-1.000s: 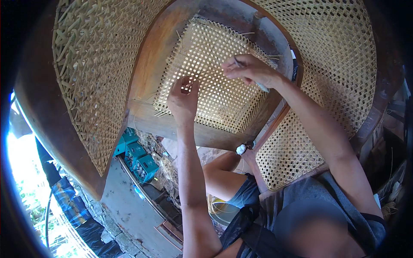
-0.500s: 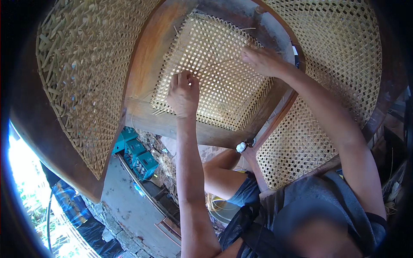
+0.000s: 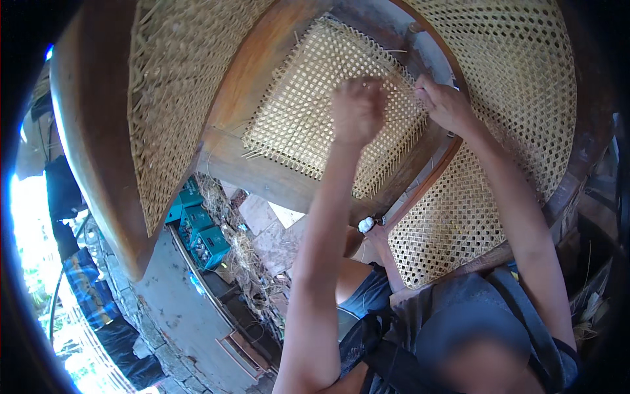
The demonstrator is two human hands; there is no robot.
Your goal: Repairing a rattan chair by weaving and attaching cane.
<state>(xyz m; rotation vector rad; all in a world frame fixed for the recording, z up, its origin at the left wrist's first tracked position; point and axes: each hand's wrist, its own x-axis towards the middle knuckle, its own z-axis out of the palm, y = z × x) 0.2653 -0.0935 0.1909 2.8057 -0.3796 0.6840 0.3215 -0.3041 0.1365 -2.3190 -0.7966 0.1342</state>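
Observation:
In front of me is a chair seat panel of woven cane (image 3: pixel 308 98), an open lattice set in a brown wooden frame (image 3: pixel 262 161). Loose cane ends stick out along its edges. My left hand (image 3: pixel 359 111) is over the right half of the weave, its fingers smeared by motion, so their grip cannot be read. At the panel's right edge my right hand (image 3: pixel 446 105) is closed, thumb and fingers pinched together. Whatever lies in that pinch is too thin to make out.
Caned side panels rise on the left (image 3: pixel 177 85) and right (image 3: pixel 525 85), with curved wooden rims. Below left are teal boxes (image 3: pixel 209 244) with small items in them, beside dry cane scraps (image 3: pixel 252 262) on the floor. A white knotted bundle (image 3: pixel 366 225) sits at the frame's front corner.
My left hand has swept right and upward across the weave, from its left part toward my right hand. My right hand has shifted right, to the panel's edge. The whole view has turned slightly.

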